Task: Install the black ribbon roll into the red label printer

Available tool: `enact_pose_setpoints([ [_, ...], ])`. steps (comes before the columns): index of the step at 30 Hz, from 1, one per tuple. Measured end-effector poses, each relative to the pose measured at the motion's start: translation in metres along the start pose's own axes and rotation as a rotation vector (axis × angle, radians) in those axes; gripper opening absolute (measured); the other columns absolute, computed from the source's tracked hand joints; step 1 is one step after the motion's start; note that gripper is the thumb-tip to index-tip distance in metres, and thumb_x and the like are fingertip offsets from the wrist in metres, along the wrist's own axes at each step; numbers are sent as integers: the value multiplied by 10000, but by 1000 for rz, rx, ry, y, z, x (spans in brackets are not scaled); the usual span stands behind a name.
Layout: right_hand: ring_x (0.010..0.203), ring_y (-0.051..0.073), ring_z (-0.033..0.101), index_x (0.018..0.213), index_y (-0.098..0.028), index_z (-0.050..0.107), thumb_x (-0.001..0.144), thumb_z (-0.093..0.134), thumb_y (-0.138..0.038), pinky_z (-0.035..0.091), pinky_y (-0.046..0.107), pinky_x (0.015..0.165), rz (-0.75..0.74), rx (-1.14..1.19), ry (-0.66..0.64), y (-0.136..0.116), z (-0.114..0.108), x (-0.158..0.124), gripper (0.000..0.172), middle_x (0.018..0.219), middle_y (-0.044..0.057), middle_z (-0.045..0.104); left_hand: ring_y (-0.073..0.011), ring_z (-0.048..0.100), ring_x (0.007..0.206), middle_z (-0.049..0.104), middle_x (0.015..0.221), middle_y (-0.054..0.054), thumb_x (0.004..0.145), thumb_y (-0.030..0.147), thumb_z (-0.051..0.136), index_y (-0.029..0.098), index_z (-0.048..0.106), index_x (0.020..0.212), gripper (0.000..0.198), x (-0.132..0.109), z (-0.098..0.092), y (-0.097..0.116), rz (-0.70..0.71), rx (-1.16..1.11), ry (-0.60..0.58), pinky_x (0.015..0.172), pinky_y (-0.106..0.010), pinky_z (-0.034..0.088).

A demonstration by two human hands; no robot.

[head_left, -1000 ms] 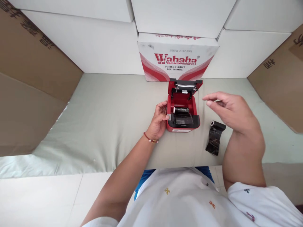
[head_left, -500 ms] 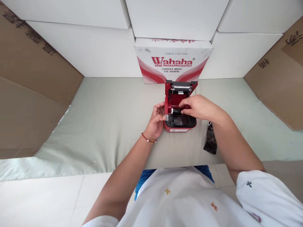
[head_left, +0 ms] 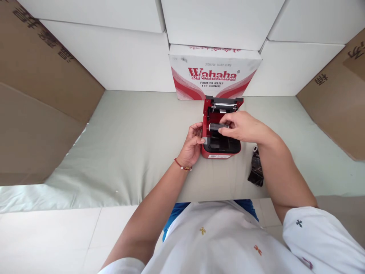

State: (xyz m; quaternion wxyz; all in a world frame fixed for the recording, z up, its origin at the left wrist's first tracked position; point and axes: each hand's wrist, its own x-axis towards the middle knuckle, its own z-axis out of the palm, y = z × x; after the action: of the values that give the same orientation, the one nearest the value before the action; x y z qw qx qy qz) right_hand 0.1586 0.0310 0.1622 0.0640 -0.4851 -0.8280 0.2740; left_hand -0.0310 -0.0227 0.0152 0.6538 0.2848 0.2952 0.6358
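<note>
A red and black printer (head_left: 221, 155) stands on the cloth with its lid (head_left: 224, 102) tilted up and back. My left hand (head_left: 194, 146) grips its left side, thumb on the grey tab at the front corner and fingers around the side wall. Inside the open body, my right hand (head_left: 242, 127) pinches a black ribbon roll (head_left: 216, 128) with a white core end facing left. The roll's right end is hidden by my fingers. Beside my right forearm lies a second black ribbon roll (head_left: 256, 169), loose and crumpled, with a white core.
Behind the printer stands a white and red water carton (head_left: 215, 72) against stacked white boxes (head_left: 119, 53). Large brown cartons flank the table at left (head_left: 48, 95) and right (head_left: 339, 99). A pale green cloth (head_left: 137, 125) covers the tabletop.
My right hand has raised the ribbon roll slightly and moved it back inside the printer, showing more of its black surface. My left hand keeps its hold. The whole view has shifted a little.
</note>
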Motion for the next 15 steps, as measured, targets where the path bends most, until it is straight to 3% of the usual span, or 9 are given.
enact_pose_setpoints([
  [3, 634, 166, 566, 974, -227, 814, 883, 731, -415, 416, 314, 587, 10, 360, 126, 9, -8, -33, 224, 770, 6, 720, -267, 564, 1386, 690, 1335, -7, 607, 191, 797, 304, 706, 1146, 558, 0, 0, 0, -5, 3, 4, 1179, -404, 443],
  [8, 492, 118, 328, 917, -260, 853, 823, 816, -684, 193, 303, 468, 166, 789, 334, 57, -15, -87, 436, 665, 4, 626, -277, 559, 1396, 689, 1343, -9, 604, 203, 803, 309, 705, 1144, 559, 0, -1, 0, -12, 5, 1, 1170, -409, 458],
  [12, 542, 141, 482, 910, -224, 839, 758, 856, -763, 319, 295, 477, 284, 761, 233, 87, 9, -96, 560, 760, 38, 718, -284, 558, 1424, 695, 1348, -11, 606, 208, 804, 305, 703, 1148, 560, 1, -1, 0, -6, 12, -3, 1191, -419, 454],
  [15, 531, 136, 485, 951, -208, 828, 807, 787, -803, 398, 294, 521, 318, 662, 125, 95, 36, -92, 614, 651, -17, 636, -286, 571, 1412, 710, 1336, -9, 612, 209, 801, 313, 715, 1149, 554, 0, -1, 1, -11, 18, -4, 1192, -425, 466],
])
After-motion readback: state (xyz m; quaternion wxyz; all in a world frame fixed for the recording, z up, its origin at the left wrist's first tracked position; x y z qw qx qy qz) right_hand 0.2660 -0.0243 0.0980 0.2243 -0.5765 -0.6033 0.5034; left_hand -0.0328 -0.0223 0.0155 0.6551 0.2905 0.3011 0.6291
